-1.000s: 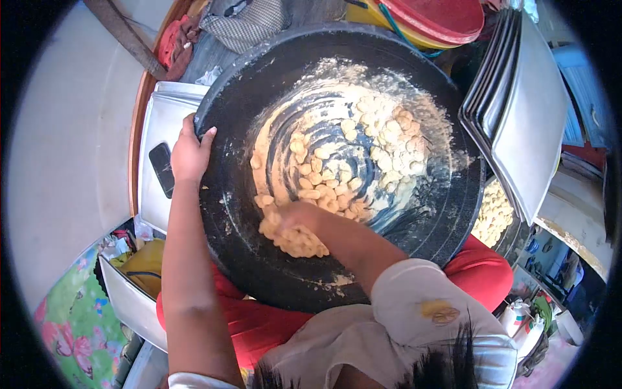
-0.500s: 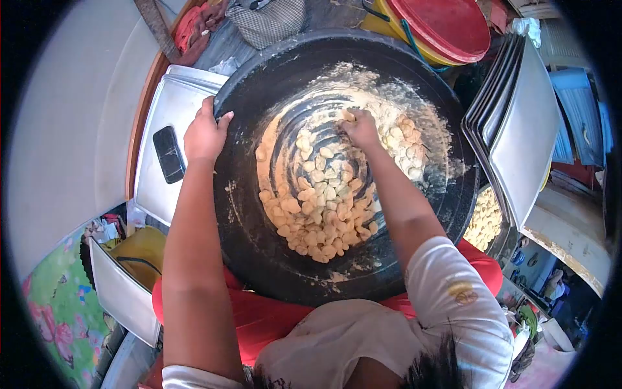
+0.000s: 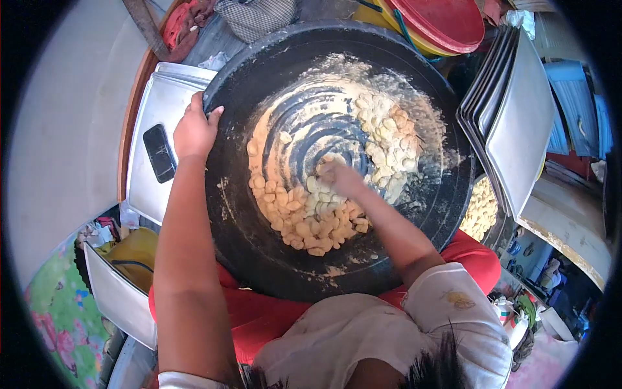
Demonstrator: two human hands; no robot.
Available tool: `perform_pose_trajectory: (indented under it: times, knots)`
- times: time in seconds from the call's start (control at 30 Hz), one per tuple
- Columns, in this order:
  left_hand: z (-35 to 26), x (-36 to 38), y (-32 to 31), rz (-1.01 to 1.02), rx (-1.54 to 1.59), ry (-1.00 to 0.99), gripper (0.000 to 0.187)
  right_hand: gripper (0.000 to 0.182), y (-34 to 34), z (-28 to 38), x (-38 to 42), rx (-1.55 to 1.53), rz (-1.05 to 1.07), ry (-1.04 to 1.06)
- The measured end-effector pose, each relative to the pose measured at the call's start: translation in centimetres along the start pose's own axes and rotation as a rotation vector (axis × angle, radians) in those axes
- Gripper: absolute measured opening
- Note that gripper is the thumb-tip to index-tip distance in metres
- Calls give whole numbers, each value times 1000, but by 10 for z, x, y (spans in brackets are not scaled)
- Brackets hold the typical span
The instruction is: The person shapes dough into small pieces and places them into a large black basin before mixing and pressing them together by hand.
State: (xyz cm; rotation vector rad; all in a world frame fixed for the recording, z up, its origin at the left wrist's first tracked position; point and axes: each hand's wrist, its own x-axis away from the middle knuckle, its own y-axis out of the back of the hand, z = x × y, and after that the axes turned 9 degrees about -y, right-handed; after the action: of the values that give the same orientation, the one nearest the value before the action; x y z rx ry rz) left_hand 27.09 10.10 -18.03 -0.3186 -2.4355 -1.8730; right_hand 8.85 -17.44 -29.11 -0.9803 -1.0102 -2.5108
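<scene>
A large round black basin [image 3: 240, 259] lies across my lap, its floor streaked with pale flour [image 3: 311, 91]. My left hand [image 3: 196, 129] grips the basin's upper left rim, thumb over the edge. Near the basin's middle, my right hand [image 3: 337, 175] is among the dough pieces, fingers bent and blurred; what they hold is hidden. Small rounded dough pieces [image 3: 311, 227] lie heaped below that hand, and another floury group [image 3: 389, 142] lies to its right.
Metal trays [image 3: 184, 84] with a black phone [image 3: 159, 153] lie left of the basin. Stacked trays [image 3: 518, 129] stand at the right, near more pieces [image 3: 481, 211]. A red-lidded yellow bucket [image 3: 447, 23] is behind. A yellow container [image 3: 136, 253] stands lower left.
My right hand has moved from the upper part of the basin down toward its middle. Pieces there have shifted, with more now at the right. My left hand keeps its hold on the rim.
</scene>
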Motion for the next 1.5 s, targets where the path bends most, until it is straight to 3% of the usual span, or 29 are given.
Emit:
perform_pose_trajectory:
  times: [0.03,0.07,0.13,0.17,0.23,0.3,0.37,0.43,0.53,0.6,0.63,0.7,0.73,0.77,0.8,0.87,1.03,1.17,1.23,1.27,1.33,1.43,1.5]
  knots:
    - [1,0,-1,-9,-5,-6,53,33,25,-11,-7,123,-78,-172]
    - [2,0,-2,-10,-3,-6,53,52,42,-32,-14,101,26,-336]
    - [3,-1,-3,-14,24,-11,54,69,46,-83,-25,185,227,-573]
    - [4,-1,-3,-14,21,-8,54,69,33,-94,-26,185,230,-570]
    - [3,0,-2,-5,15,-4,53,83,4,-114,-10,-139,529,-834]
    - [4,0,-3,-11,6,-4,53,93,-26,-89,3,-496,494,-810]
    - [2,-1,-6,-16,12,-22,53,97,-27,-33,10,-312,708,-420]
    - [6,-1,-8,-46,-33,-26,51,96,-55,-12,0,-159,698,-321]
    - [5,0,-7,-57,-17,-44,51,84,-33,43,14,-296,716,-275]
    - [3,0,-6,-47,-30,-43,51,83,-11,60,12,-210,652,-113]
    - [4,0,-7,-53,-32,-42,51,82,-7,48,-4,-54,472,-18]
    - [5,-2,-8,-59,-31,-40,50,62,29,20,-24,-47,80,-74]
    - [4,-2,-8,-57,-21,-44,50,55,45,-9,-36,-196,-179,-95]
    - [5,-1,-7,-55,-10,-44,50,54,74,-5,-28,-121,-492,-195]
    - [5,0,-7,-55,-11,-34,50,53,97,-46,-50,-84,-594,-103]
    - [3,0,-6,-42,-21,-27,51,53,137,-89,-68,106,-786,-165]
    - [1,0,-4,-38,-28,-14,50,80,141,-102,-86,283,-728,-370]
    - [3,-1,-6,-53,-35,-22,50,83,149,-85,-79,197,-528,-425]
    - [2,-1,-5,-39,-33,-14,51,87,150,-78,-75,474,-490,-465]
    - [1,-1,-5,-28,-28,-9,51,87,145,-88,-80,471,-487,-466]
    - [2,-1,-6,-24,-32,-6,52,93,138,-104,-87,164,-374,-275]
    - [2,-2,-6,-28,-50,-1,52,100,157,-110,-89,-67,-297,-349]
    - [2,-2,-6,-30,-68,-1,51,103,153,-109,-101,28,-280,-428]
